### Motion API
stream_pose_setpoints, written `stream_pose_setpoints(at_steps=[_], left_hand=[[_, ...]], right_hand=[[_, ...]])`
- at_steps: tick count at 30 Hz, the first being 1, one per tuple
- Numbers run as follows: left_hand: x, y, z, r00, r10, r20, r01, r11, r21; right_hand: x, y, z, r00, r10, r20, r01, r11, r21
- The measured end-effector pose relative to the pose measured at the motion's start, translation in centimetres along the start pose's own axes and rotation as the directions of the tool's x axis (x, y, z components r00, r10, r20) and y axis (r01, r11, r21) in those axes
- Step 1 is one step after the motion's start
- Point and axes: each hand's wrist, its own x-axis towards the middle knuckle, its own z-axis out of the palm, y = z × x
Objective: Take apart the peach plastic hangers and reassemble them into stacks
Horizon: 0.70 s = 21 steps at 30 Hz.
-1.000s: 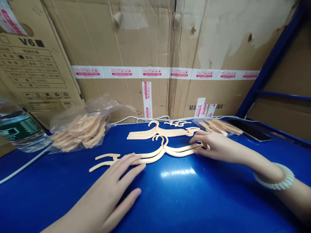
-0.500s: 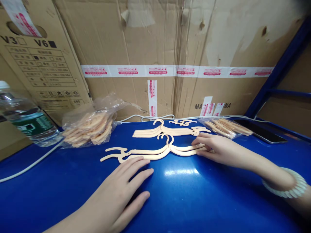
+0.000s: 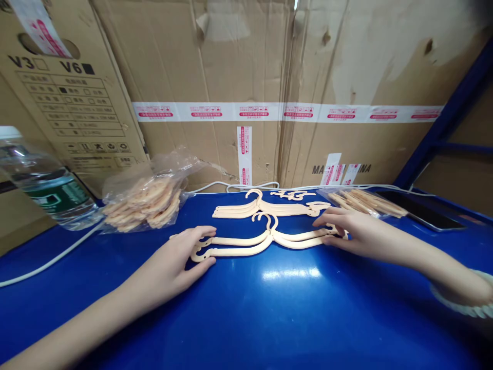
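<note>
Two pale cream folding clothes hangers point(image 3: 242, 251) lie one in front of the other on the blue table, their hooks close together in the middle. Around their left ends curves my left hand point(image 3: 181, 257), open, with thumb in front and fingers behind; it covers the thin end pieces. My right hand point(image 3: 356, 231) has thumb and fingers closed on the right ends of the same hangers. Just behind lies a stack of similar hangers point(image 3: 234, 209), with small loose cream hook pieces point(image 3: 292, 195) beyond it.
At left stand a water bottle point(image 3: 57, 192) and a plastic bag of cream parts point(image 3: 144, 205). Another bagged bundle point(image 3: 358, 200) and a dark phone point(image 3: 423, 210) lie at right. A white cable point(image 3: 50, 267) crosses the table. Cardboard boxes point(image 3: 215, 149) wall off the back.
My left hand has moved left and away from me, from in front of the hangers to around their left ends. My right hand has slid slightly toward the right ends.
</note>
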Motion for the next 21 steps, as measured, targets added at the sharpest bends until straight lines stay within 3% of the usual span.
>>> stream_pose_setpoints(at_steps=[9, 21], left_hand=[[0.17, 0.54, -0.58, 0.994, 0.112, 0.003, -0.111, 0.994, -0.021], [0.3, 0.63, -0.64, 0.995, 0.087, -0.037, -0.087, 0.996, 0.01]], right_hand=[[0.11, 0.17, 0.12, 1.0, 0.007, 0.028, -0.008, 1.0, 0.021], [0.46, -0.31, 0.08, 1.0, 0.01, 0.011, -0.011, 0.999, 0.044]])
